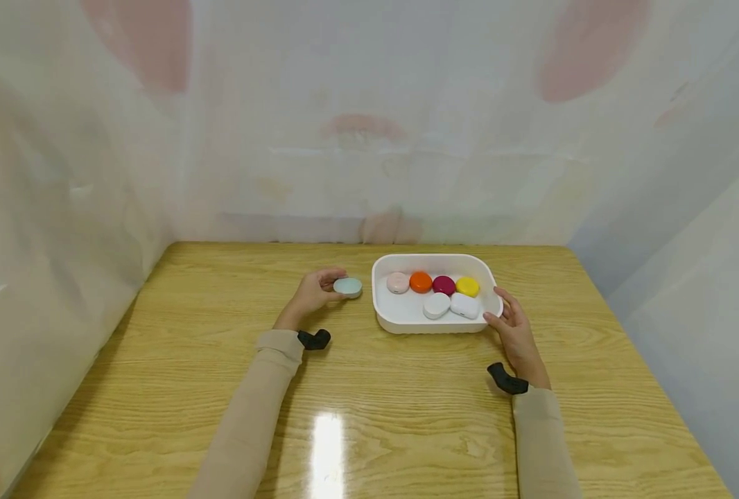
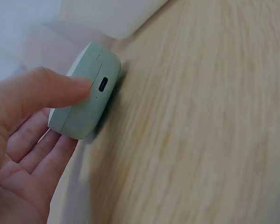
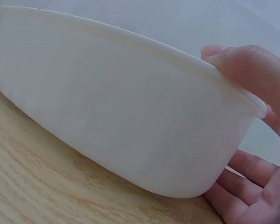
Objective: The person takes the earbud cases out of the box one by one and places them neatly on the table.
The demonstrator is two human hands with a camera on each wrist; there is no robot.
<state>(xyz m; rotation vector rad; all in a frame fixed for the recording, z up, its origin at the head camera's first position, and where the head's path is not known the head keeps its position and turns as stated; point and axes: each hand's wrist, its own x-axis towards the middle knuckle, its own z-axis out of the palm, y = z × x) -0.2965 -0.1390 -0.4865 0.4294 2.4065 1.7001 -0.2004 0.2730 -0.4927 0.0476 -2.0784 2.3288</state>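
Note:
My left hand [image 1: 313,294] pinches a mint-green earbud charging case [image 1: 348,287] between thumb and fingers, left of a white plastic bin [image 1: 413,328]. In the left wrist view the case [image 2: 91,98] shows its charging port and lid seam, close to the tabletop. My right hand [image 1: 516,334] grips the bin's right end. Up close in the right wrist view, the thumb lies on the bin's rim and the other fingers are against its outer wall [image 3: 112,102]. Inside the bin sit a pink case [image 1: 398,283], an orange one [image 1: 421,281], a magenta one [image 1: 444,285], a yellow one [image 1: 467,286] and two white ones [image 1: 437,305].
The bin stands on a wood-grain table [image 1: 394,402] toward its far side. Pale patterned curtains [image 1: 369,173] hang behind the table and along both sides. A dark wrist mount [image 1: 315,339] is worn on each arm.

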